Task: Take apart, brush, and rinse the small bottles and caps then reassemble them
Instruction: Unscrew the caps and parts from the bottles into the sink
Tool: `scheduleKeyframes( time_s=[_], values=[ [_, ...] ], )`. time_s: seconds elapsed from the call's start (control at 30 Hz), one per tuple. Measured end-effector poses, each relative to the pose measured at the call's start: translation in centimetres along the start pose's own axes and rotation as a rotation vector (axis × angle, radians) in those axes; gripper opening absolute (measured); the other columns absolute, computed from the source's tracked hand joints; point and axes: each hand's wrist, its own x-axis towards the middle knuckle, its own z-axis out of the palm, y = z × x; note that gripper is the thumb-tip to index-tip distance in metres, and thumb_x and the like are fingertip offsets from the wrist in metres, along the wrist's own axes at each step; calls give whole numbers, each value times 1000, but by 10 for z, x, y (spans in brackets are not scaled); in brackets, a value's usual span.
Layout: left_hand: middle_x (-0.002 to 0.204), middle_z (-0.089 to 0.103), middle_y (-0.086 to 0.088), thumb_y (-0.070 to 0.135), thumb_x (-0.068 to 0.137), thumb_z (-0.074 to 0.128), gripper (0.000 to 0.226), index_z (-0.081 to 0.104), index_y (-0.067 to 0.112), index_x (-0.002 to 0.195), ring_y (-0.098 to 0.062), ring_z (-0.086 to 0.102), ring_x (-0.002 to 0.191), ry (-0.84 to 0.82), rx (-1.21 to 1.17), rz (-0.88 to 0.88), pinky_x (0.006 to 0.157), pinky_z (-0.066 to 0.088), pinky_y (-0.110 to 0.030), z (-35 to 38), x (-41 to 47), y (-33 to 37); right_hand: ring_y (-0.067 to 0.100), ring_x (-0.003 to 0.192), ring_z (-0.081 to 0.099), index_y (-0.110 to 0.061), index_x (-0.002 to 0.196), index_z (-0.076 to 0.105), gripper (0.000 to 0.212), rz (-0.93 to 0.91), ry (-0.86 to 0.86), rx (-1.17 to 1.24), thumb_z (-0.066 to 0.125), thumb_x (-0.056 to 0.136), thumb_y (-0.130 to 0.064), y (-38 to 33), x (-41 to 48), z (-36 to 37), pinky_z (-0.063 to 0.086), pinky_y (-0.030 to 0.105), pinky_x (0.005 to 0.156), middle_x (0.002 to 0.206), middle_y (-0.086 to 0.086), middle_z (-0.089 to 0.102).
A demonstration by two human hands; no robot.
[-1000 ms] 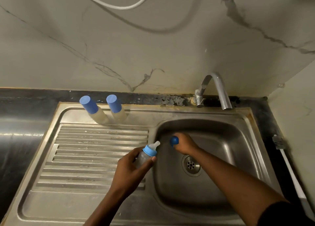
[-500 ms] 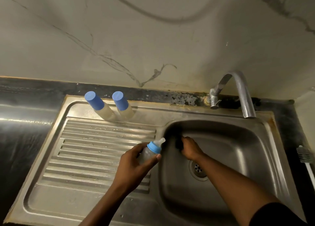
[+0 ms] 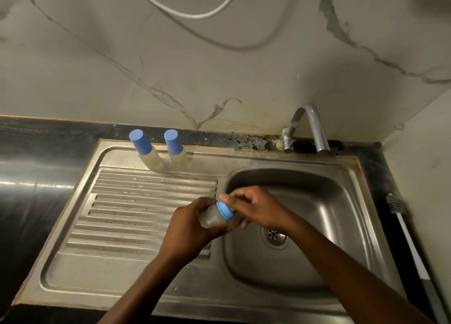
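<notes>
Two capped bottles [image 3: 162,152] stand at drainboard rear | left hand [image 3: 188,228] fingers grip third bottle [image 3: 211,217] over basin edge | right hand [image 3: 253,210] fingers close on its blue collar [image 3: 225,210] | we judge disassembly; next: unscrew collar, holding bottle steady.

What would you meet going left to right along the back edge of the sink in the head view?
Left blue-capped bottle → right blue-capped bottle → tap.

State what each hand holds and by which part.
Left hand grips the small bottle around its clear body. Right hand pinches its blue collar end.
</notes>
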Motion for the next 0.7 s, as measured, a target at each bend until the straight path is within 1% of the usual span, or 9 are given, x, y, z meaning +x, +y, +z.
scheduleKeyframes(
  time_s=[0.1, 0.13, 0.23, 0.3, 0.37, 0.47, 0.5, 0.63, 0.7],
  values=[
    [95, 75, 22, 51, 62, 100, 57, 70, 38, 109, 2, 70, 91, -2, 25, 11, 72, 54, -17, -4, -11, 7, 20, 70, 77, -23, 107, 76, 47, -37, -6, -61, 69, 91, -66, -12, -13, 6, 59, 25, 60, 87, 2, 79],
    [95, 75, 22, 52, 61, 100, 57, 68, 39, 107, 1, 70, 90, -6, 28, 16, 71, 54, -19, -5, -15, 9, 19, 70, 76, -21, 107, 77, 46, -45, -10, -63, 70, 91, -63, -14, -17, 8, 59, 26, 62, 86, 3, 79],
    [91, 75, 20, 53, 61, 100, 53, 66, 38, 100, -3, 71, 83, -35, 11, 31, 67, 57, -29, -6, -24, 13, 17, 71, 76, -18, 106, 81, 40, -68, -22, -69, 74, 92, -55, -18, -28, 10, 59, 26, 65, 86, 4, 79],
    [90, 76, 18, 53, 62, 100, 52, 65, 37, 98, -7, 72, 79, -57, -12, 51, 63, 56, -29, -8, -28, 14, 19, 72, 76, -16, 107, 82, 37, -78, -21, -50, 77, 92, -50, -19, -34, 12, 59, 26, 67, 86, 6, 80],
    [90, 77, 17, 55, 61, 99, 52, 64, 37, 96, -10, 73, 75, -80, -29, 82, 59, 56, -28, -9, -31, 16, 22, 74, 75, -16, 109, 83, 35, -82, -13, -24, 79, 91, -45, -20, -42, 12, 60, 28, 68, 88, 8, 80],
    [93, 78, 15, 53, 61, 99, 53, 64, 34, 97, -11, 74, 80, -109, -69, 113, 66, 60, -39, -8, -33, 19, 21, 73, 74, -18, 109, 83, 30, -105, 2, -13, 82, 90, -42, -22, -52, 8, 59, 27, 66, 89, 7, 80],
    [95, 79, 15, 52, 62, 100, 53, 65, 34, 98, -11, 74, 83, -122, -82, 121, 68, 61, -41, -8, -34, 20, 19, 72, 74, -19, 108, 83, 29, -114, 6, -15, 82, 90, -41, -22, -56, 7, 58, 26, 66, 88, 6, 80],
    [97, 79, 15, 50, 63, 100, 54, 65, 34, 100, -11, 76, 85, -193, -138, 132, 66, 63, -35, -5, -34, 26, 19, 77, 75, -23, 104, 84, 23, -145, 17, -47, 84, 89, -41, -21, -68, 1, 58, 25, 68, 87, 2, 80],
    [98, 80, 13, 49, 64, 101, 56, 64, 33, 103, -13, 78, 87, -235, -165, 130, 71, 65, -39, -4, -33, 29, 17, 79, 75, -22, 107, 83, 26, -167, 20, -76, 84, 89, -41, -20, -74, -2, 57, 23, 69, 90, -2, 80]
  ],
)
